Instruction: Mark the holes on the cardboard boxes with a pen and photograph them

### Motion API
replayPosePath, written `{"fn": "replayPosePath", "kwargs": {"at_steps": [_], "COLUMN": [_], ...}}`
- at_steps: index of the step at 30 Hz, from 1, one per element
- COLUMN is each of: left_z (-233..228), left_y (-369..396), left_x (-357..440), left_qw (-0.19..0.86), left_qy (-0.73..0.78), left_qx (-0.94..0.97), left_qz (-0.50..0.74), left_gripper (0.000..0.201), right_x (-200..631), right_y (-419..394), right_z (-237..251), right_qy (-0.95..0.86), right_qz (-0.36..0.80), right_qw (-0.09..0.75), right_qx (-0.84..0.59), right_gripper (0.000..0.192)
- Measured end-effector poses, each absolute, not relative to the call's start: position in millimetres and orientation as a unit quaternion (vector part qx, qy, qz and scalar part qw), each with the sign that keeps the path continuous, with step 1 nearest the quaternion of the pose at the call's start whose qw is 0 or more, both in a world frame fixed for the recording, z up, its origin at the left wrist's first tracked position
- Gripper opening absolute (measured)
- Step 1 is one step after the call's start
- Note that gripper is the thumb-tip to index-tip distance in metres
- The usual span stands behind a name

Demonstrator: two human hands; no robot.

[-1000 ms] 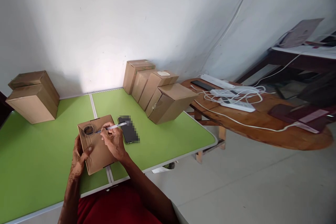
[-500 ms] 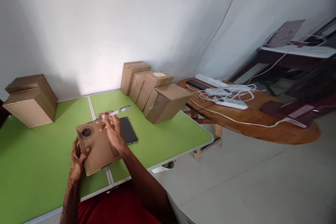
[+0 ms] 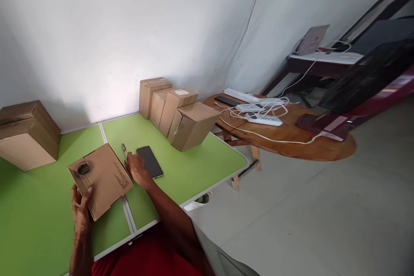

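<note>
My left hand (image 3: 81, 207) grips the near left edge of a cardboard box (image 3: 105, 179), its thumb on top and its fingers along the side. The box is tilted; printed text runs along its right side, and a dark round mark (image 3: 83, 168) sits near its far left corner. Between the box and a dark smartphone (image 3: 150, 162), my right hand (image 3: 136, 168) is low over the green table (image 3: 181, 177), closed round a pen (image 3: 124, 150). The pen's upper end sticks out beyond the fingers. Part of the fingers is hidden behind the back of the hand.
Several cardboard boxes (image 3: 197, 123) stand by the wall at the back right, and more boxes (image 3: 30, 136) at the left. A wooden table (image 3: 300, 148) on the right bears white power strips (image 3: 263, 118) and tangled cables. A white strip (image 3: 129, 215) crosses the green table.
My right hand has come down from above the box to the table beside the phone, bringing the pen. The box has turned a little in my left hand. The view has shifted right.
</note>
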State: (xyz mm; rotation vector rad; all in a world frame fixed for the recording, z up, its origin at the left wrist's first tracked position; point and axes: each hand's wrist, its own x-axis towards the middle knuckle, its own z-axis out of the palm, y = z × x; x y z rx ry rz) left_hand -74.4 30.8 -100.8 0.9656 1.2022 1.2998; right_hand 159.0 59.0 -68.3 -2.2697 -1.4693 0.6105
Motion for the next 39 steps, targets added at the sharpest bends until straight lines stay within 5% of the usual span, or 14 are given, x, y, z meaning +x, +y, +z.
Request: {"fn": "replayPosePath", "kwargs": {"at_steps": [10,14,20,23,30,39], "left_z": [-106.6,-109.5,-110.9,-110.5,-105.9,-99.2], "left_y": [26.9,32.3,35.3,34.3,35.3,39.0], "left_x": [-73.5,-76.2,-76.8,-76.3,-72.9,-63.1], "left_qw": [0.571,0.582,0.569,0.563,0.560,0.587], "left_qy": [0.490,0.489,0.493,0.487,0.466,0.437], "left_qx": [0.442,0.450,0.455,0.455,0.436,0.443], "left_qz": [0.488,0.468,0.476,0.489,0.528,0.519], "left_gripper": [0.120,0.118,0.111,0.101,0.079,0.085], "right_x": [177.9,195.6,213.5,219.8,232.4,209.7], "right_y": [22.0,-2.4,-4.3,-1.6,-17.2,-57.2], "right_z": [-64.5,-72.8,-86.5,-93.2,-107.4,-88.3], "right_qy": [-0.500,-0.401,-0.356,-0.339,-0.285,-0.223], "right_qz": [0.142,0.139,0.204,0.248,0.400,0.590], "right_qw": [0.186,0.198,0.255,0.309,0.496,0.702], "right_qx": [-0.834,-0.883,-0.875,-0.853,-0.716,-0.332], "right_gripper": [0.041,0.075,0.085,0.082,0.042,0.060]}}
